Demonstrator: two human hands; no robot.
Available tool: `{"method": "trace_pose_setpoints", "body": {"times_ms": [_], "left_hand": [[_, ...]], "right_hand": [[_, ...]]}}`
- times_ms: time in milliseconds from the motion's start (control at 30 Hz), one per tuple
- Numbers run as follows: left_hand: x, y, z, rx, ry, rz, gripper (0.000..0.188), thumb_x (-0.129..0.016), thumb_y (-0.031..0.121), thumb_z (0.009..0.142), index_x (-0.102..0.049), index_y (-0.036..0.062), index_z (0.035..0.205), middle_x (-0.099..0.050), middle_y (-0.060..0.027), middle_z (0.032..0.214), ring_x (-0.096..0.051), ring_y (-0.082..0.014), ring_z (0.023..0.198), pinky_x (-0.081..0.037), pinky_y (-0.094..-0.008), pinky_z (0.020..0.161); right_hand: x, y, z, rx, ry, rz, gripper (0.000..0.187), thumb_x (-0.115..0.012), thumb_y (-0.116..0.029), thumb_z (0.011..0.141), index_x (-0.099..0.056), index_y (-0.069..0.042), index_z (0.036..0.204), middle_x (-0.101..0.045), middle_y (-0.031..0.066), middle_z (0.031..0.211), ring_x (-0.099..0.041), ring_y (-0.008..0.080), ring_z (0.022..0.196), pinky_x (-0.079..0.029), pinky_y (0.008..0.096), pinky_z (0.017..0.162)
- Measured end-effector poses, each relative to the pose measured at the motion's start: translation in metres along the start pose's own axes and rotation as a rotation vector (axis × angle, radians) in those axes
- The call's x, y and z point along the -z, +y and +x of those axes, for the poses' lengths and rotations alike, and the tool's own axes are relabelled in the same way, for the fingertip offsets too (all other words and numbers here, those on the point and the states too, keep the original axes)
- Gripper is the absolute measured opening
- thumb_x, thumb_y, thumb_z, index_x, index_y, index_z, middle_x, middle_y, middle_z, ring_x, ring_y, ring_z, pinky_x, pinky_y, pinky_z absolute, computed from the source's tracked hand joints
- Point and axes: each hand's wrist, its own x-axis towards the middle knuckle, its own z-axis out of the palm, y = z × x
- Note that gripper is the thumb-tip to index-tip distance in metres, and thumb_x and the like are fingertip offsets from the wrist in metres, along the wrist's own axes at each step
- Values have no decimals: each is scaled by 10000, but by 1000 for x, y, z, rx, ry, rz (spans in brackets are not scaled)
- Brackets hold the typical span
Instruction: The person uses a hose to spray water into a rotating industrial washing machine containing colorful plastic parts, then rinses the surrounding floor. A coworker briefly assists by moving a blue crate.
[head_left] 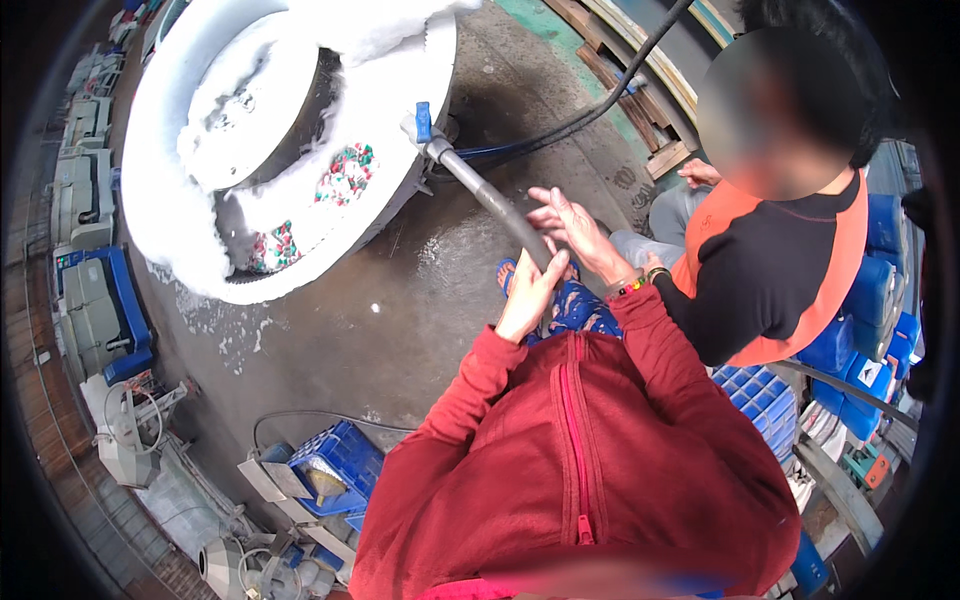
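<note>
Pipe (497, 207), grey; valve handle (423, 122), blue. Tub (352, 236), upper left of frame, white. Small pieces (345, 174), mixed red, green, white.

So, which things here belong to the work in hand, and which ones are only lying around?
In the work:
grey pipe, in the left hand; open right hand beside it
blue valve handle
round white tub with foam and coloured pieces

Apparently just lying about:
blue crate
wooden pallet
blue containers

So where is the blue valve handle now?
In the head view, upper middle: the blue valve handle sits at the far end of the grey pipe, by the right edge of the white tub.
</note>
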Motion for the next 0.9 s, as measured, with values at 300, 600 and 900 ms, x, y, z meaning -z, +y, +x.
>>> {"method": "trace_pose_setpoints", "body": {"times_ms": [300, 600, 900], "left_hand": [[-6, 31, 9, 65, -63, 209, 220, -569, 233, 877, -424, 79, 937, -403, 51, 728, -378, -34, 606, -326, -189, 520], [-40, 43, 50, 36, 37, 217, 229, -548, 260, 887, -452, 61, 948, -494, 24, 781, -450, -59, 683, -387, -224, 594], [-24, 26, 74, 292, -9, 71, 199, -540, 103, 866, -508, 8, 1039, -575, -31, 874, -521, -94, 733, -446, -245, 652]], "right_hand": [[-21, -80, 33, -56, -414, 235, 727, -633, -161, 809, -182, -15, 1360, -507, 46, 776, -545, 111, 570, -473, 219, 502], [-1, -103, 71, -87, -413, 118, 616, -528, -120, 855, -194, -98, 1371, -401, -23, 641, -385, 48, 411, -358, 197, 363], [4, -97, 76, -48, -291, 11, 628, -499, -139, 864, -153, -65, 1382, -402, -11, 580, -397, 79, 418, -357, 236, 374]]}}
